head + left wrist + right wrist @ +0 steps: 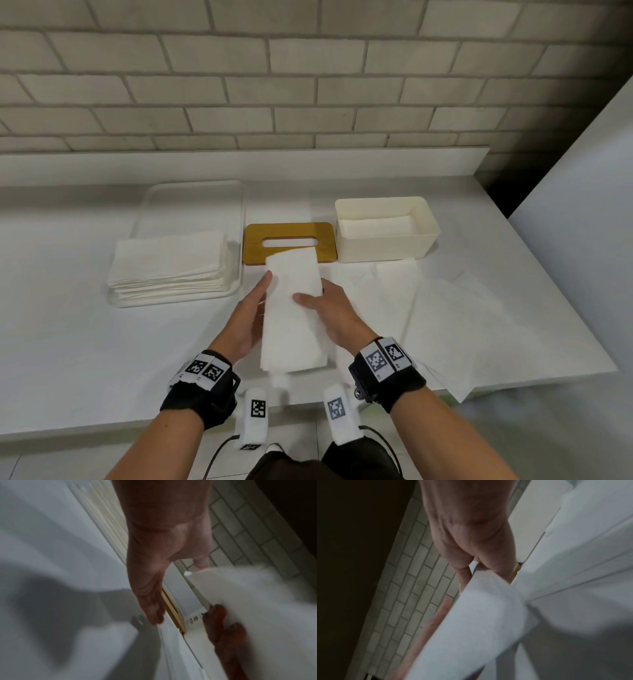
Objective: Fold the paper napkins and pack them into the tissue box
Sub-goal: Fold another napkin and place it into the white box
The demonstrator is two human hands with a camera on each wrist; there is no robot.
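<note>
Two hands square a folded napkin w/ left hand flat alongside, right hand pinching it, prob. to fit the tissue box.

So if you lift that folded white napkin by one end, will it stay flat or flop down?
The folded white paper napkin would probably flop: it is thin paper, and loose sheets nearby lie wrinkled on the counter. It is likely very light, since the right hand holds it with only a thumb on top. Folding may stiffen it slightly.

matt paper napkin, wooden lid, plastic box.
</note>
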